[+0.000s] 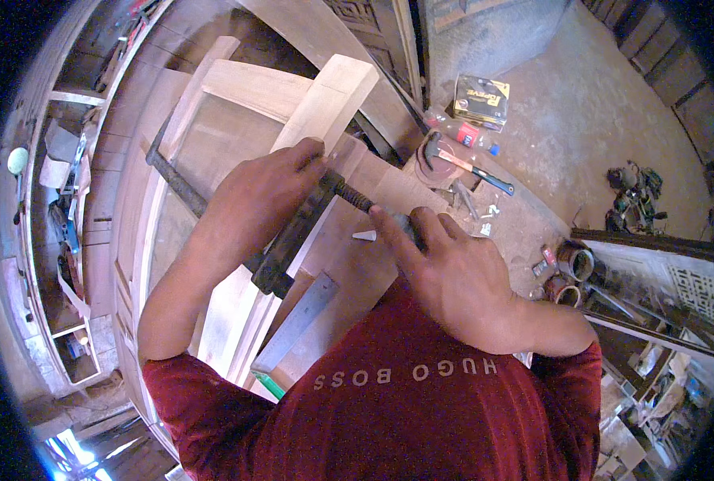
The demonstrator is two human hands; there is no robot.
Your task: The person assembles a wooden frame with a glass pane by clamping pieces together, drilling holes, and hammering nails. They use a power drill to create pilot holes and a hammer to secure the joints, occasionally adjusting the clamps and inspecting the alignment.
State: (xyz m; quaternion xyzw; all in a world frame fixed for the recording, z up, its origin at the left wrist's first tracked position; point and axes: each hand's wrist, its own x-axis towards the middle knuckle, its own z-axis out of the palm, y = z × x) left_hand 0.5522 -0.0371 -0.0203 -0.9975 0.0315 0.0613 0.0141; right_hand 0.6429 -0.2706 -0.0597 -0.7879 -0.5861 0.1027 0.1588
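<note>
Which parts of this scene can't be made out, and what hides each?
All in the head view:
Handle end of the clamp screw: mostly covered by the right hand.
Part of the long dark bar: behind the left hand and wrist.
What the dark heap at right is: too small and blurred.
Clutter at lower right: cut off by the round edge.

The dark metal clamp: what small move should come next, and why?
Perhaps a slight turn of the threaded screw with the right hand, since its fingers are at the screw's outer end, while the left hand lies over the dark metal clamp, seemingly steadying it.
</note>
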